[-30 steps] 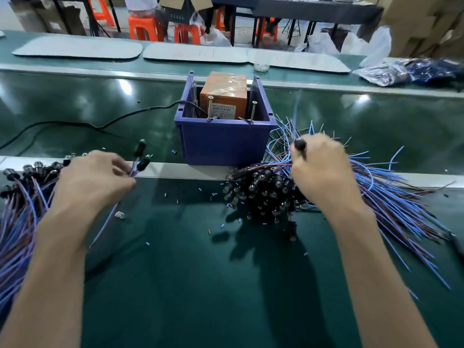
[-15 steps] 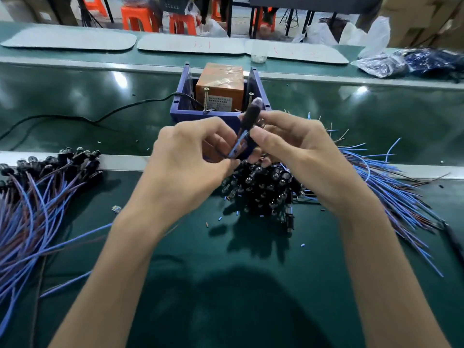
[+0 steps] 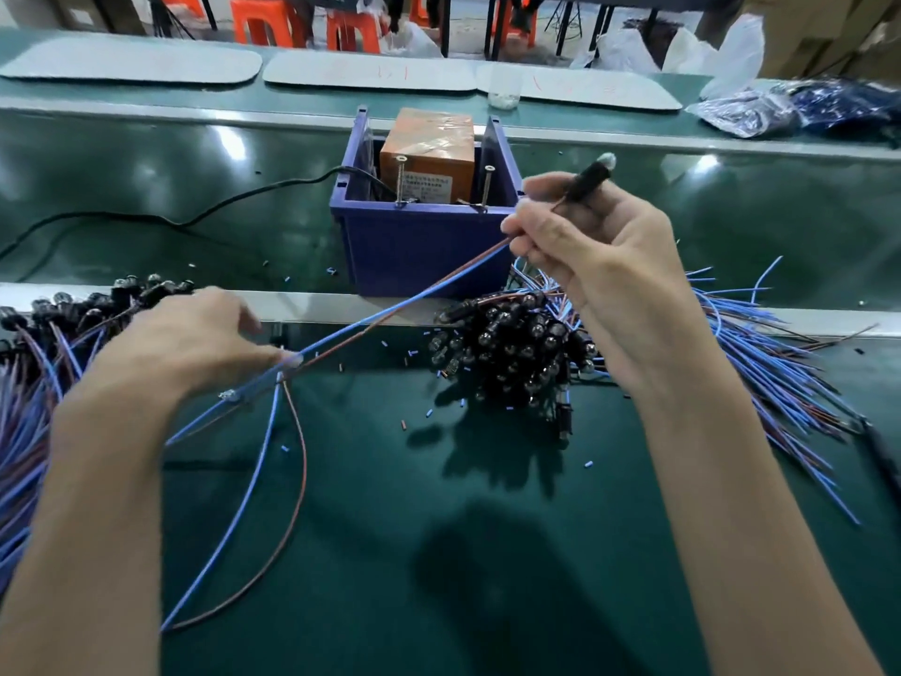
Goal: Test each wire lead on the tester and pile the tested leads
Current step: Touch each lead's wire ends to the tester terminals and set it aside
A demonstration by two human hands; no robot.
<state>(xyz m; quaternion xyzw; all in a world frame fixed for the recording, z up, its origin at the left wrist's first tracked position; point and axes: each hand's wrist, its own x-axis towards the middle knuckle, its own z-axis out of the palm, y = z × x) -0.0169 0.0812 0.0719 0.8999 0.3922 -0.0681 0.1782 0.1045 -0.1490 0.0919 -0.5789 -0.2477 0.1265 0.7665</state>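
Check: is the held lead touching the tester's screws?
No, the lead stretches between right hand and left hand, clear of the screws.

The wire lead [image 3: 400, 300] disappears inside the curled fingers [image 3: 541, 236] of the right hand [image 3: 604, 265]. Only its black cap [image 3: 587, 178] shows past them, and the cap's pale tip is smeared. On the left hand [image 3: 190, 344] the fingertips [image 3: 287, 358] are blurred, so exactly how they pinch the blue and brown wires cannot be told. Left of those fingers, the pile of leads [image 3: 34, 383] is cut off by the picture's edge. Below the right fingers, the wrist covers one side of the other heap [image 3: 507, 353]. Beyond the fingers, the front wall of the blue bin [image 3: 424, 246] hides the lower part of the orange tester [image 3: 429, 143], whose label [image 3: 424, 185] is too small to read.
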